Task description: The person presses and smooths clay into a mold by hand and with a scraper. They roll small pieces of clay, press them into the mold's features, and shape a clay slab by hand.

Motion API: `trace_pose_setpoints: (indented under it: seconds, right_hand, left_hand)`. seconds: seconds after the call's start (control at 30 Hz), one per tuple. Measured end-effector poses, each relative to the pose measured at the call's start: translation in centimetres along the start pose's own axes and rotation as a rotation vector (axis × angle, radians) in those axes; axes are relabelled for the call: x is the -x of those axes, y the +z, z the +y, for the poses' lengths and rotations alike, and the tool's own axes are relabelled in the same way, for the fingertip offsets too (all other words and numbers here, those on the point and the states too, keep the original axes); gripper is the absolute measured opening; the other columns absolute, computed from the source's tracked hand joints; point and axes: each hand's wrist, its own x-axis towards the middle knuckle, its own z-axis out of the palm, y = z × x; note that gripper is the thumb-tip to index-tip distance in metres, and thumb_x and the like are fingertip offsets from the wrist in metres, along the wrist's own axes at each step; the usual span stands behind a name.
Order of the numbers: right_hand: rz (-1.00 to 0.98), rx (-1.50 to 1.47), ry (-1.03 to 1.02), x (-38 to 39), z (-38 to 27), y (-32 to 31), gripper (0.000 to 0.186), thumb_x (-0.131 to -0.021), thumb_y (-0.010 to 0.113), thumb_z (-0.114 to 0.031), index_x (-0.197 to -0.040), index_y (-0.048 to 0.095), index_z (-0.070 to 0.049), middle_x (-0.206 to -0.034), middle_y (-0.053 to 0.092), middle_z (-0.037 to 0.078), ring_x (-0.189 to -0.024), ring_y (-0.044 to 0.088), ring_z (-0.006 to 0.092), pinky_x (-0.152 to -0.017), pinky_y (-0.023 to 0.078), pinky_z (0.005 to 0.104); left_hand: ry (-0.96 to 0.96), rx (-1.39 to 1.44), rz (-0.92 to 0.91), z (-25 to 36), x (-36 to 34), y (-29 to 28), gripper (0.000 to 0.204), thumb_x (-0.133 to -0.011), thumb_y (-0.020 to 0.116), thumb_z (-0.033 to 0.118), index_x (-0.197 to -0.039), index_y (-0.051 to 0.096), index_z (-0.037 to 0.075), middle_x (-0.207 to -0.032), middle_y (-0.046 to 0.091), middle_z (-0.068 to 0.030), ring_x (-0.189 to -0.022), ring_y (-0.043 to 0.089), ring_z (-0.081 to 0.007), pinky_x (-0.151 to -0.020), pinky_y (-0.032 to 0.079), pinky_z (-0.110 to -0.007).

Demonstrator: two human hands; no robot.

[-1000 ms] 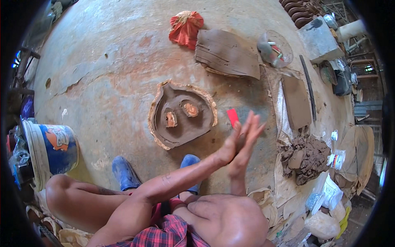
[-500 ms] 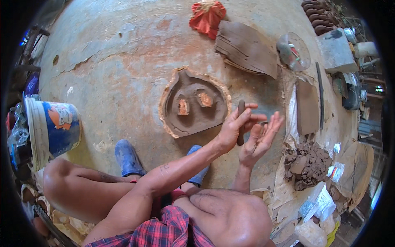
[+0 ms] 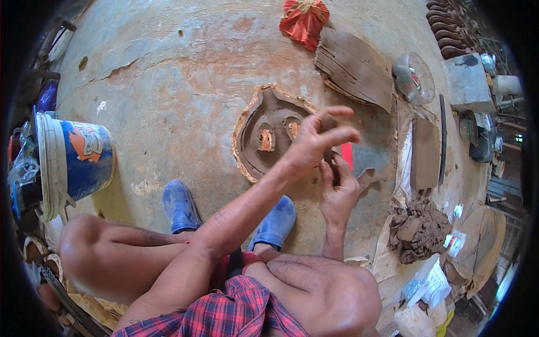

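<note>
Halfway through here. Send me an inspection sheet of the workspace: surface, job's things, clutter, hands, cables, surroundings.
Surface: floor, stained and cracked.
Job's things: clay-lined mold on the floor, partly hidden by the left hand; clay lump and clay block at right.
Clutter: bucket at left; plastic bag at lower right.
Left hand: fingers spread.
Right hand: fingers curled; brown piece beside it, held or not unclear.
Cables: nothing seen.
Surroundings: grey block and stacked brown tiles, upper right.

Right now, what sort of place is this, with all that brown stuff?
Probably a pottery workshop: there's a heap of lumpy clay, a smooth clay block and a rough-rimmed, clay-lined mould.
</note>
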Motion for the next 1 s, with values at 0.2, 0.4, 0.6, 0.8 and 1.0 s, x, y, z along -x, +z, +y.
trace_pose_setpoints:
  seconds: [0.2,0.4,0.6,0.8,1.0]
  right_hand:
    - [-0.093,-0.010,-0.065,-0.5,-1.2,1.8,0.031,-0.097,0.079,-0.025,-0.115,0.072,0.000,-0.099,0.074,0.017,-0.082,0.073,0.0318,-0.073,0.056,0.0419]
    - [-0.228,-0.047,0.035,-0.8,-0.6,2.0,0.025,-0.098,0.079,-0.021,-0.108,0.075,0.002,-0.086,0.073,0.013,-0.075,0.068,0.0214,-0.071,0.054,0.0361]
    - [-0.214,-0.059,0.378,-1.0,5.1,-0.6,0.022,-0.098,0.078,-0.011,-0.115,0.077,0.002,-0.093,0.074,0.005,-0.081,0.066,0.0121,-0.072,0.054,0.0292]
    - [-0.004,0.040,0.055,-2.8,6.1,1.4,0.057,-0.089,0.079,0.003,-0.144,0.065,-0.003,-0.108,0.073,0.009,-0.093,0.071,0.0162,-0.081,0.062,0.0347]
    - [-0.031,0.373,0.079,-2.3,6.0,5.8,0.071,-0.081,0.088,-0.006,-0.147,0.062,-0.005,-0.100,0.076,0.010,-0.092,0.071,0.0211,-0.082,0.058,0.0361]
  left_hand:
    - [-0.011,0.196,0.085,0.0,-0.1,-2.2,0.020,-0.107,0.068,0.020,-0.117,0.067,0.003,-0.070,0.048,0.0035,-0.063,0.045,-0.0068,-0.058,0.038,-0.025]
    - [0.005,0.136,0.086,1.4,0.4,-3.3,0.025,-0.109,0.063,0.028,-0.110,0.067,0.003,-0.065,0.041,0.0062,-0.055,0.035,-0.0055,-0.051,0.030,-0.025]
    - [0.391,-0.135,0.561,8.1,-0.8,-11.9,0.029,-0.108,0.064,0.033,-0.113,0.070,0.004,-0.062,0.041,0.0067,-0.053,0.037,-0.0067,-0.052,0.035,-0.027]
    - [0.173,-0.624,0.999,7.2,3.1,-21.8,0.031,-0.104,0.070,0.034,-0.107,0.071,0.003,-0.063,0.048,0.0048,-0.054,0.045,-0.0073,-0.050,0.038,-0.028]
    - [0.132,-1.065,1.096,0.2,5.2,-22.7,0.039,-0.098,0.074,0.040,-0.103,0.078,0.001,-0.068,0.066,-0.0099,-0.064,0.060,-0.0177,-0.064,0.049,-0.039]
